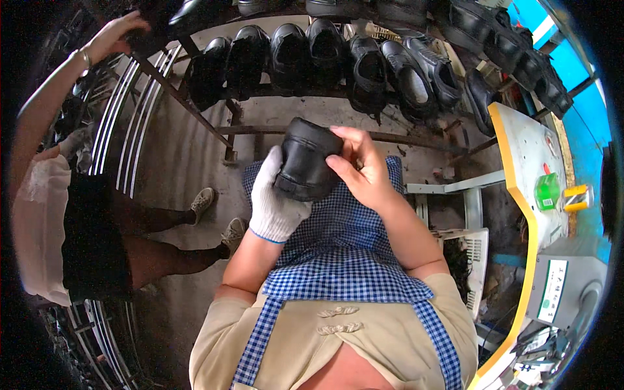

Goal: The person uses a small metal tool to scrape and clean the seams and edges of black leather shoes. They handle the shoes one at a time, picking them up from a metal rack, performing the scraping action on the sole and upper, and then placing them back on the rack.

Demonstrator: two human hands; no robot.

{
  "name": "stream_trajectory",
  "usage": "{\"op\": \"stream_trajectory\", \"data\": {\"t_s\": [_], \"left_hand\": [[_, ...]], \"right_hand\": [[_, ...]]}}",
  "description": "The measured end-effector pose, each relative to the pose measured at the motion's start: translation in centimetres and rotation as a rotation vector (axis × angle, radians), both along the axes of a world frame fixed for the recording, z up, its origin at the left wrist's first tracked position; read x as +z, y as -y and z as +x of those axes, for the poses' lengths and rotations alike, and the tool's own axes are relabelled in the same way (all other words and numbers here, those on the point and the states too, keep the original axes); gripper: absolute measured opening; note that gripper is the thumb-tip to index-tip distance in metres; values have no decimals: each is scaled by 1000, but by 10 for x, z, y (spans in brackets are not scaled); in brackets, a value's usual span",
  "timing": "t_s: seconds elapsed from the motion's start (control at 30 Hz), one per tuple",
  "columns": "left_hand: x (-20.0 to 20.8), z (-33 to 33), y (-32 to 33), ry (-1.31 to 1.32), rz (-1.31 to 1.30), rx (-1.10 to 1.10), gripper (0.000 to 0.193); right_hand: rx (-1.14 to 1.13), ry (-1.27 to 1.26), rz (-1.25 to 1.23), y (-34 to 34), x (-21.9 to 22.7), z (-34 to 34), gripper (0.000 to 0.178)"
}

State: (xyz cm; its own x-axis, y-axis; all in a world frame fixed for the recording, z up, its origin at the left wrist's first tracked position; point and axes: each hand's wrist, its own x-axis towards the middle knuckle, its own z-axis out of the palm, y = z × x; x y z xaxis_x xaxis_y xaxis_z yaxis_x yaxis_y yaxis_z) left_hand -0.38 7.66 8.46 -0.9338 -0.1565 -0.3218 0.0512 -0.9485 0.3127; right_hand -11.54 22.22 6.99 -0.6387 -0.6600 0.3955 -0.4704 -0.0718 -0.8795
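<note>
A black leather shoe point(307, 156) is held up in front of my blue checked apron, its heel end turned toward me as far as I can tell. My left hand point(276, 201), in a white knit glove with a blue cuff, grips the shoe from its left side and below. Bare, my right hand point(361, 162) closes on its right upper edge, thumb and fingers pressed at the rim. Most of the shoe's far side and its sole are hidden.
Ahead, a metal rack point(403, 138) carries rows of black shoes point(289, 55). At right stands a white table with a yellow edge point(520, 188), bearing a green container point(547, 192), a yellow-and-black roll point(576, 198) and a grey machine point(559, 286). Another person point(97, 227) stands at left, one arm raised.
</note>
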Motion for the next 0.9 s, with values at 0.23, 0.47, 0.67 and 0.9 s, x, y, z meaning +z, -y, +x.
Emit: {"op": "stream_trajectory", "data": {"t_s": [0.23,0.47,0.67,0.9], "left_hand": [[3,-2,-15,0,-191,146,42],[-14,11,-4,-39,-2039,475,37],[-29,22,-1,150,-2029,329,73],[-28,17,-6,146,-2008,434,69]], "right_hand": [[-136,-419,6,-7,23,0,45],[-153,-364,209,-18,39,25,44],[-176,-442,242,-16,41,31,45],[-180,-454,203,-7,34,38,45]]}}
